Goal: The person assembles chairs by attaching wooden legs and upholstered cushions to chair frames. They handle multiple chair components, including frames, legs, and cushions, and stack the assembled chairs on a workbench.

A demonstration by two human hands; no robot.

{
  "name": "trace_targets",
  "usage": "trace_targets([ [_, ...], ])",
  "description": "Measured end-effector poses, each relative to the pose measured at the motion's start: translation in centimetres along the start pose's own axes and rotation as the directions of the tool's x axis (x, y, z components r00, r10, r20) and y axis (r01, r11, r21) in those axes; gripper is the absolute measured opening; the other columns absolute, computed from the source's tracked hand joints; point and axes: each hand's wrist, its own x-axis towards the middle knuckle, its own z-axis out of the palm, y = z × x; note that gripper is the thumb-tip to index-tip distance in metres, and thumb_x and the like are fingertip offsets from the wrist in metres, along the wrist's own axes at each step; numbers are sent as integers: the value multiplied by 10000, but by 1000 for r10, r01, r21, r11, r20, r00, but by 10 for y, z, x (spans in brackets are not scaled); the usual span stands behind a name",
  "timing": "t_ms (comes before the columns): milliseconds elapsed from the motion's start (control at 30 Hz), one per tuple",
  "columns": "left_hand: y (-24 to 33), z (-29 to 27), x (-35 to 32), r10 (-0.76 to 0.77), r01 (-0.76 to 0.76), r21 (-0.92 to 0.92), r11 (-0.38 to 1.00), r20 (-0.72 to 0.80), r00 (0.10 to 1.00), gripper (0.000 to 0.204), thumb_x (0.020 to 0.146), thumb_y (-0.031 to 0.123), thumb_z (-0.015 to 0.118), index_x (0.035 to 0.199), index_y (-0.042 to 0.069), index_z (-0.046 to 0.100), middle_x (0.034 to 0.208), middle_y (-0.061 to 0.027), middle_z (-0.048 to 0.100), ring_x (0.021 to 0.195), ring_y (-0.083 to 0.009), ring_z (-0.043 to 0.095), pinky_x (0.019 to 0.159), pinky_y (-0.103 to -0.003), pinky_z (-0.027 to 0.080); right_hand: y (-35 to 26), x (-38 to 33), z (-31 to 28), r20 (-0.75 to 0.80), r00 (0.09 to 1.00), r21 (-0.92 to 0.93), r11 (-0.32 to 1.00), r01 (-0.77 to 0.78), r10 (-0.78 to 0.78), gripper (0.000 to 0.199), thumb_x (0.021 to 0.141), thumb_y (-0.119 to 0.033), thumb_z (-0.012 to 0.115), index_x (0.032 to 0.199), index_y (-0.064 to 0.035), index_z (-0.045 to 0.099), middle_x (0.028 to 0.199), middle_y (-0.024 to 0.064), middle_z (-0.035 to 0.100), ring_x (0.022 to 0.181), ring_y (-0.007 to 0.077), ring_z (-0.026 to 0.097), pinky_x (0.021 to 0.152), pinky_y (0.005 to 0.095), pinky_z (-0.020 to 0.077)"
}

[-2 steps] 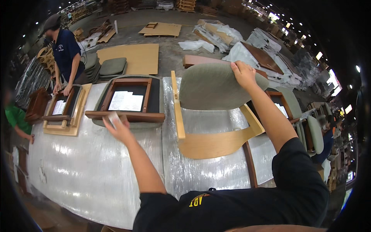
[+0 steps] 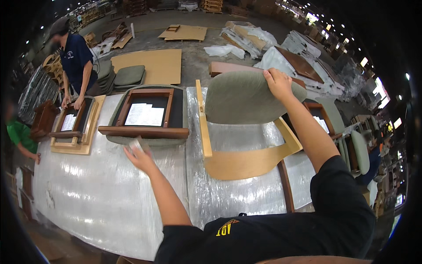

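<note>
My right hand (image 2: 279,86) grips the upper right edge of a grey-green upholstered chair seat (image 2: 244,99). This seat is tilted up behind a curved light-wood chair frame (image 2: 246,166), on the plastic-wrapped table. My left hand (image 2: 140,159) is blurred, its fingers bent around a small pale thing (image 2: 140,145) too smeared to name. It hovers at the near edge of another upholstered seat (image 2: 115,140), which lies underside up. A dark brown wooden frame (image 2: 145,132) sits on that seat, with white printed sheets (image 2: 145,115) inside it.
Wrapped table surface (image 2: 110,189) spreads before me. A co-worker (image 2: 75,61) at the far left handles a smaller framed seat (image 2: 70,121). A person in green (image 2: 21,136) touches the table's left edge. More seats (image 2: 358,152) stand at right; cardboard (image 2: 149,66) lies beyond.
My left hand has drawn slightly toward me, away from the dark brown frame. My right hand keeps its hold on the chair seat.
</note>
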Motion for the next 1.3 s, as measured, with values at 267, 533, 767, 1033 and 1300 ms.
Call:
trace_targets([
  [267,-111,-182,-67,205,63,998,17,-65,977,679,1013,483,628,1608,219,436,1437,-299,542,1319,-399,572,974,-528,535,11,-2,-27,68,968,55,970,239,-242,587,889,-484,760,1314,-103,624,1335,125,650,1273,341,583,1078,535,364],
  [533,-25,-116,-88,-108,-311,696,647,487,867,455,1057,189,587,1474,12,544,1575,-234,458,1138,-330,683,1011,-417,541,28,48,-34,183,931,282,924,259,-317,450,784,-306,861,1111,-49,688,1115,174,694,1110,407,648,948,487,496],
  [767,14,31,-211,15,-534,294,792,867,499,556,1059,230,605,1555,19,469,1457,-251,586,1323,-354,575,1134,-437,441,61,92,-130,-67,913,197,892,408,-402,534,800,-395,865,1135,-19,687,1068,194,703,1005,373,666,877,457,524],
  [1033,57,62,-253,230,-419,88,904,725,649,528,1054,223,618,1486,-56,501,1499,-255,543,1413,-348,512,1140,-463,435,85,-10,-381,-365,931,414,897,153,9,343,910,-312,834,966,8,724,863,64,721,801,135,656,766,321,534],
  [1300,236,143,-327,630,-241,-587,773,757,176,1028,873,448,851,1617,12,294,1595,-248,414,1457,-348,447,1161,-450,391,68,-160,-520,-326,945,482,864,148,21,309,882,-238,860,1036,12,764,899,33,744,797,117,674,740,302,542],
])
